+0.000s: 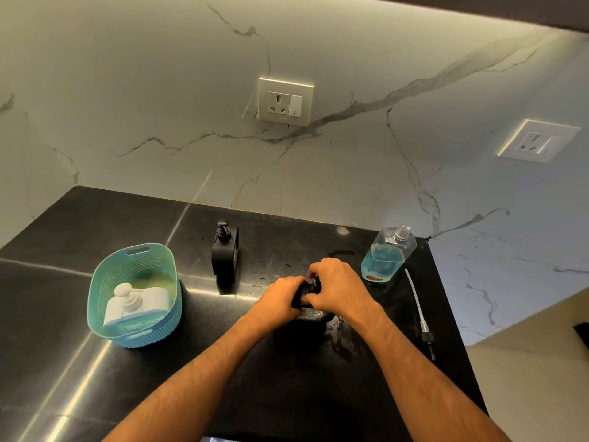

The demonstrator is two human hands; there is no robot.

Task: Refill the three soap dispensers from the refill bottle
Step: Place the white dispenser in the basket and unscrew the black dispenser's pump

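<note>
Both hands, the left hand (282,299) and right hand (336,287), are closing tightly around a small black soap dispenser (307,301) standing on the dark stone table (63,298), seemingly working its pump top, and a slip could be tipping soap out or toppling the uncapped clear refill bottle of blue liquid (387,255) nearby.

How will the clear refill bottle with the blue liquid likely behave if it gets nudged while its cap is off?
The refill bottle looks roughly half full, so its weight probably sits low and a light nudge should slide it rather than tip it. Its neck is open, so a harder knock could spill soap. The countertop near it looks wet, so the base may slip easily.
</note>
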